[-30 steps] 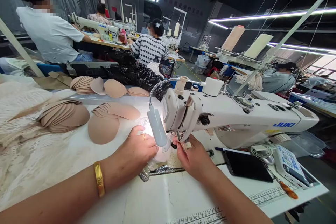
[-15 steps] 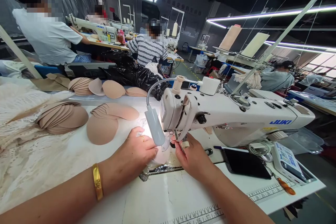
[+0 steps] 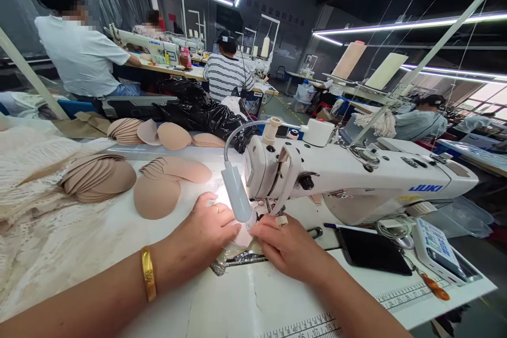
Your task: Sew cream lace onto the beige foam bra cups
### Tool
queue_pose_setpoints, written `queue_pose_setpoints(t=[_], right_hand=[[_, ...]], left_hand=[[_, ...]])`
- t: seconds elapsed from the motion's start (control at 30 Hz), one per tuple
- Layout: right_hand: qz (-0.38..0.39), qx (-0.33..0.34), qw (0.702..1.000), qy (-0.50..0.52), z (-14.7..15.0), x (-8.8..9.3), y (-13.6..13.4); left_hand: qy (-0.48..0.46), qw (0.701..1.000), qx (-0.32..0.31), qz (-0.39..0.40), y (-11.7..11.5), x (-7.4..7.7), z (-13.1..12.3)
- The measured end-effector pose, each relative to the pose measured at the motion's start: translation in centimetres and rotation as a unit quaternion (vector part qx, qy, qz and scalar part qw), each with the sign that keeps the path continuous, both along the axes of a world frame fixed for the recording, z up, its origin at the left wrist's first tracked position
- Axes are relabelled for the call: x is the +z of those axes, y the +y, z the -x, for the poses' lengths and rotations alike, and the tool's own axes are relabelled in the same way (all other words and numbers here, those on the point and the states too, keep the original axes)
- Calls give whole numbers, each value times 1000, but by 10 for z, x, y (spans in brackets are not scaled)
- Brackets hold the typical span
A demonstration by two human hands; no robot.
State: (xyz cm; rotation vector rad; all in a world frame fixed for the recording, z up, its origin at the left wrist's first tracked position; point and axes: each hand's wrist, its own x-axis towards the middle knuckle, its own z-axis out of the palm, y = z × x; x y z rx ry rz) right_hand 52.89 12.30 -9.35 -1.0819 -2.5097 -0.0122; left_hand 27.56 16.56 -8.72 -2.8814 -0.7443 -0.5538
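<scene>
At the sewing machine (image 3: 356, 179), the left hand (image 3: 212, 227) and right hand (image 3: 287, 245) flank a pale piece (image 3: 241, 238), seemingly unfinished; either grip's closure is unclear. Left of the machine, tan pads (image 3: 156, 199) look unsewn.

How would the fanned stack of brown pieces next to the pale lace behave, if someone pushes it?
The fanned stack of brown pieces would probably spread rather than move as one block, since no fastening shows. Each piece is likely light, because the edges look thin. Rolling seems unlikely, as the pieces lie overlapped on their broad faces.
</scene>
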Motion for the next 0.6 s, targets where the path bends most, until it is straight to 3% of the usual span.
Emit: queue_pose_setpoints(t=[0.23,0.6], right_hand=[[50,23,998,-11,2,1,-3],[26,-11,999,20,6,-12,2]], left_hand=[[8,999,-40,6,-22,-1,-1],[60,998,-25,15,-1,6,1]])
